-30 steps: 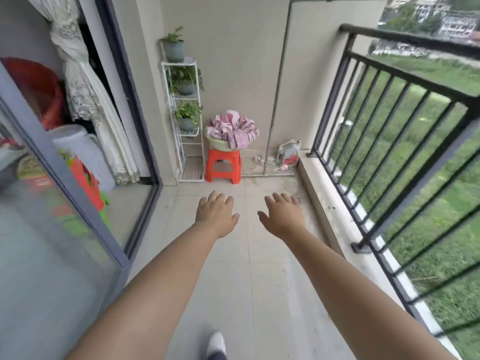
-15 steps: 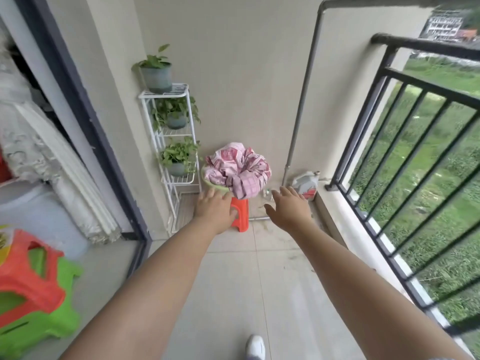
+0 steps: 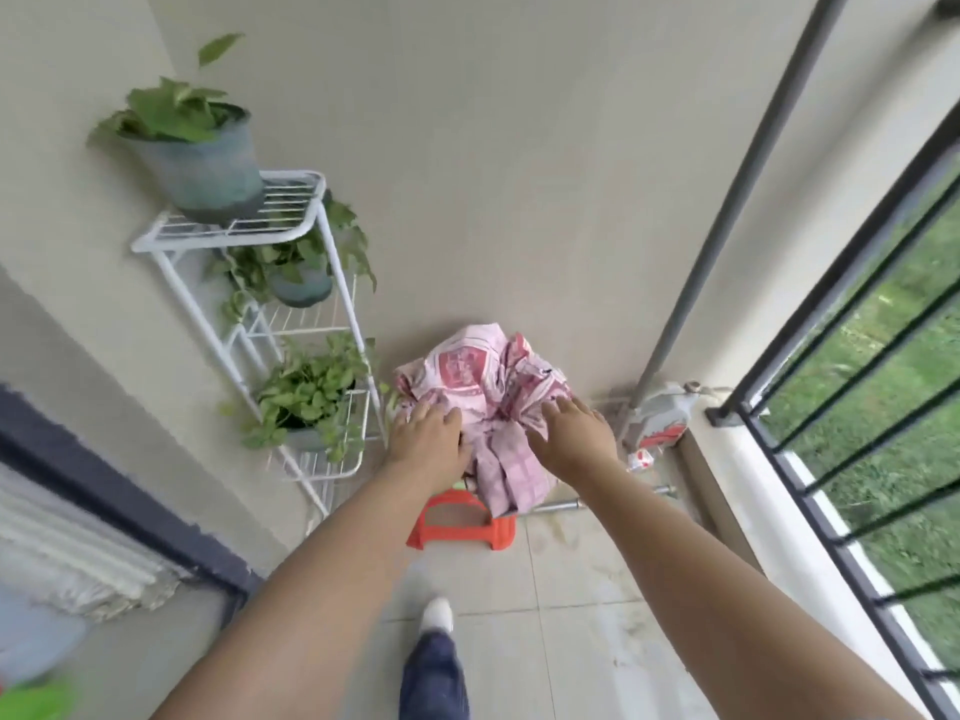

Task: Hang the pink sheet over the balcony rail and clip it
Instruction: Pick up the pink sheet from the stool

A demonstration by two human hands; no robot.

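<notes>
Pink sheet (image 3: 480, 387) lies bunched in a basin on an orange stool (image 3: 460, 527) against the far wall, at 12 o'clock. Left hand (image 3: 428, 439) and right hand (image 3: 571, 436) rest on it, fingers spread flat, gripping nothing. White rack (image 3: 311, 324) with 3 potted plants stands at 10 o'clock; jug (image 3: 660, 420) and rail (image 3: 831, 324) at 2 o'clock.
</notes>
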